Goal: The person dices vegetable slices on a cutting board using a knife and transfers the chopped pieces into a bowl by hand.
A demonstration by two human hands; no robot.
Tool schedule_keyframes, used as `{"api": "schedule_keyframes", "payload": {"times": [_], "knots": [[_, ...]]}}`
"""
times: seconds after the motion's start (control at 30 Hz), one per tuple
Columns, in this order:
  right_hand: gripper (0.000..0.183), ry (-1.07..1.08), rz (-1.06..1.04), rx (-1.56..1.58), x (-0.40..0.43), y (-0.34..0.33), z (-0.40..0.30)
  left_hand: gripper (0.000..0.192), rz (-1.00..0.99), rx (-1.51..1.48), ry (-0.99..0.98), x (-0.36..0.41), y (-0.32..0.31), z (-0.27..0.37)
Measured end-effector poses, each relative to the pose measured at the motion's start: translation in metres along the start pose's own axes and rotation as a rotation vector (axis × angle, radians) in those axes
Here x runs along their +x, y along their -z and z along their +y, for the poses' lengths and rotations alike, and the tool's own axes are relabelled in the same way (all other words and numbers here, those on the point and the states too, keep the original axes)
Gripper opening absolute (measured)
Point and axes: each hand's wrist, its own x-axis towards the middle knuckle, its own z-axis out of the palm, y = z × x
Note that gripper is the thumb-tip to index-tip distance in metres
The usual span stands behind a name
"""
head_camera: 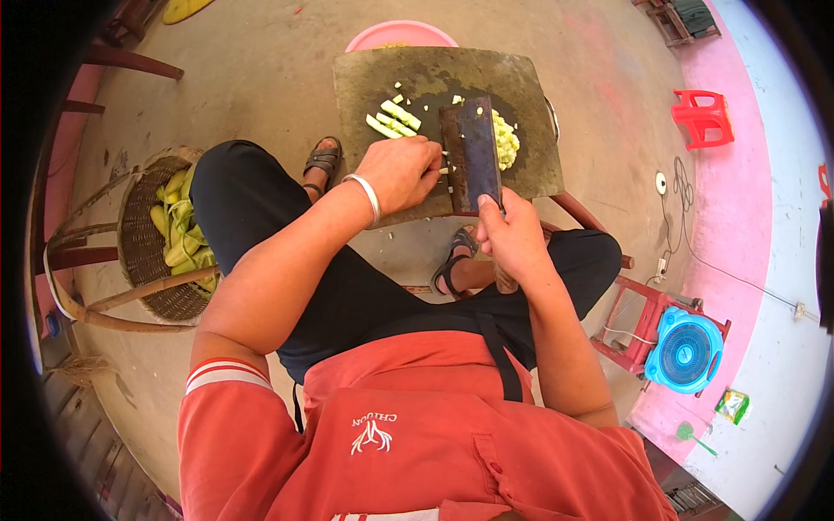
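Observation:
A wide-bladed cleaver [470,153] lies across the right half of a worn chopping board [365,78], its wooden handle gripped by my right hand [511,231]. Just left of the blade, my left hand [404,170] rests on the board with bent fingers, close to small pale green bits at the blade's edge; whether it pinches a piece is hidden beneath the fingers. Several cut strips of a pale green vegetable [394,121] lie beyond the left hand. Right of the blade is a heap of diced vegetable [505,140]. A few loose bits are scattered on the board and on the blade.
A pink basin [401,31] stands beyond the board. At the left is a wicker basket [140,241] of green and yellow vegetables with a wooden handle frame. On the right are a red plastic stool [705,119], a blue fan [685,350] and a loose cable [683,189].

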Motion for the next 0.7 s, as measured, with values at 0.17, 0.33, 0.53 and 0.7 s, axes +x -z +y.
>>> {"api": "schedule_keyframes", "payload": {"times": [0.17,0.33,0.53,0.7], "knots": [[0.025,-0.032,-0.017,0.164,0.004,0.003,0.013,0.011,-0.006,-0.006,0.004,0.000,0.001,0.001],[0.025,0.008,0.002,0.070,-0.005,0.005,-0.005,0.011,-0.006,-0.004,0.008,-0.001,0.002,0.001],[0.026,0.039,-0.009,0.036,-0.004,0.000,-0.010,0.012,-0.010,-0.007,0.007,-0.001,0.003,0.002],[0.027,0.040,0.003,-0.004,-0.002,-0.005,-0.005,0.013,-0.001,-0.008,-0.008,0.000,0.003,0.002]]}}
